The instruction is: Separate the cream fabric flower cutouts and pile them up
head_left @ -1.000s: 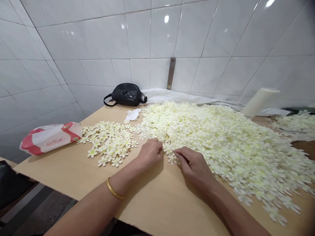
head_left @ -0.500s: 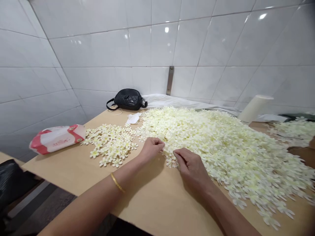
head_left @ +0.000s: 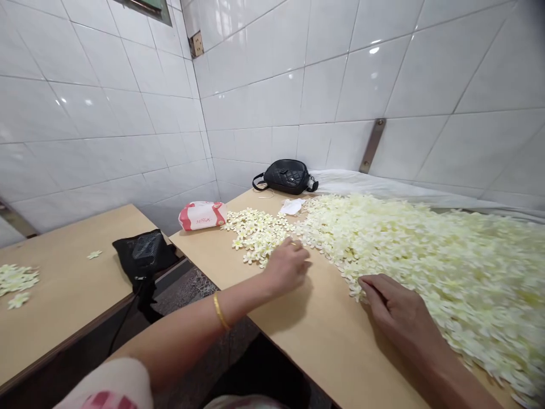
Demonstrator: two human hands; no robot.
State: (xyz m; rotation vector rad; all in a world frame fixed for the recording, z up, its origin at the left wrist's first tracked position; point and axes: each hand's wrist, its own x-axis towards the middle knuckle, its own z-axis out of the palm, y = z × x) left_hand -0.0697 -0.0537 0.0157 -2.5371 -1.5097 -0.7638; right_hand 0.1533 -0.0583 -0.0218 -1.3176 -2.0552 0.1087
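My left hand (head_left: 288,267) hovers at the near right edge of a small heap of pale yellow-white artificial flowers (head_left: 255,230). Its fingers are curled together, and whatever they may hold is hidden. A gold bangle (head_left: 220,311) circles that wrist. Over on the right, my right hand (head_left: 395,304) has its thumb and forefinger pinched at a single artificial flower (head_left: 356,291) on the front edge of a large flower pile (head_left: 426,250). The petals show just past those fingertips.
A red-and-white tissue pack (head_left: 203,216) lies left of the small heap. Behind are a crumpled white tissue (head_left: 292,206) and a black quilted bag (head_left: 287,176) by the tiled wall. A second table (head_left: 80,301) holds a black mesh-topped object (head_left: 145,253) and more flowers (head_left: 17,281).
The view has turned left, bringing the second table into sight. My left hand has moved left, away from my right, towards the small heap. My right hand stays at the large pile's edge.
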